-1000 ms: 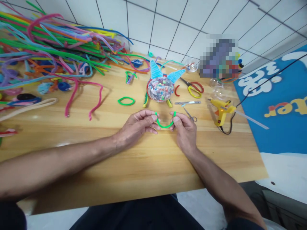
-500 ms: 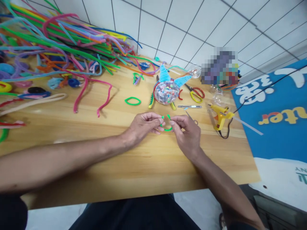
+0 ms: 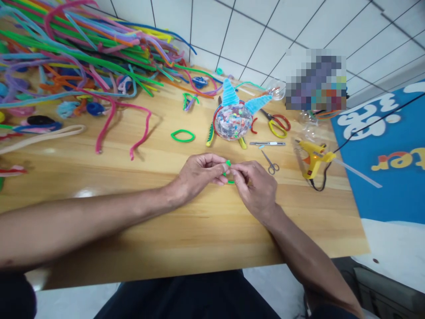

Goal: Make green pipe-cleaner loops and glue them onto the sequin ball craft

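Between my hands is a short green pipe cleaner [image 3: 231,181], bent into a small loop with its ends together. My left hand [image 3: 204,175] pinches it from the left; the fingers of my right hand [image 3: 255,184] are closed on it from the right, fingertips almost touching. Fingers cover much of the loop. Just beyond lies a second green pipe cleaner [image 3: 183,141], shaped into a pointed oval. Behind my hands stands a clear ball [image 3: 233,122] filled with colourful bits, with a red band around it and two blue ear-like pieces [image 3: 229,93] on top.
Small scissors [image 3: 272,167], a utility knife [image 3: 267,143] and red-yellow scissors [image 3: 279,126] lie right of the ball. A yellow glue gun [image 3: 314,159] with a cord rests near the right edge. Pipe cleaners [image 3: 109,48] heap at the back left; pink ones [image 3: 108,126] lie nearer.
My right hand has moved left toward my left hand, bringing the green pipe cleaner's separate ends together. The small scissors now show more fully. The view has shifted slightly.
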The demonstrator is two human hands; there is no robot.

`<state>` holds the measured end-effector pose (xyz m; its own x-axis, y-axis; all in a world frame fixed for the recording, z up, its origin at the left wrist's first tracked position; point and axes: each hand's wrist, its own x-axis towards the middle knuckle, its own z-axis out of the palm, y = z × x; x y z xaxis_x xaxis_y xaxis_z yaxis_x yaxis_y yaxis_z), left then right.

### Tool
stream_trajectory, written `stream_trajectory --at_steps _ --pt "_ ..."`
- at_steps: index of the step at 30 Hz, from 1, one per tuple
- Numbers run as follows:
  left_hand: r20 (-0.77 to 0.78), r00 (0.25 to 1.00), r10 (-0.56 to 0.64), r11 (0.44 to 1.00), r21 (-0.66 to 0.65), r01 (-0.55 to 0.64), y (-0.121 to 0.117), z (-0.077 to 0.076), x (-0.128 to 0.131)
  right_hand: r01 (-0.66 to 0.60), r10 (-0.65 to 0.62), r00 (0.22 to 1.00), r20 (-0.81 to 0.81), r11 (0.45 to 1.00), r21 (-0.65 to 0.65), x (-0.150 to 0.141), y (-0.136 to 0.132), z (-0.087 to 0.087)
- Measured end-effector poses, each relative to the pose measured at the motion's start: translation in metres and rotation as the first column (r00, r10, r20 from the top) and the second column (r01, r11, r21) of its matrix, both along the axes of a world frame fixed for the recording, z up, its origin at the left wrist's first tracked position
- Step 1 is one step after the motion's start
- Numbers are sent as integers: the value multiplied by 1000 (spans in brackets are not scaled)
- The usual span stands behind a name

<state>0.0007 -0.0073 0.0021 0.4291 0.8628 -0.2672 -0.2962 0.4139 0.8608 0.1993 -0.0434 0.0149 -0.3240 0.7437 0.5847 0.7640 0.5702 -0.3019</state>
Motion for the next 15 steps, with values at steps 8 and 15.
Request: stream_trajectory --at_steps 8,15 --pt "14 1000 -8 999 -48 9 0 3 1 9 -9 1000 2 1000 3 0 -2 1" --pt "12 1000 -12 999 -37 13 1 2 2 1 -1 1000 8 1000 10 -2 -4 2"
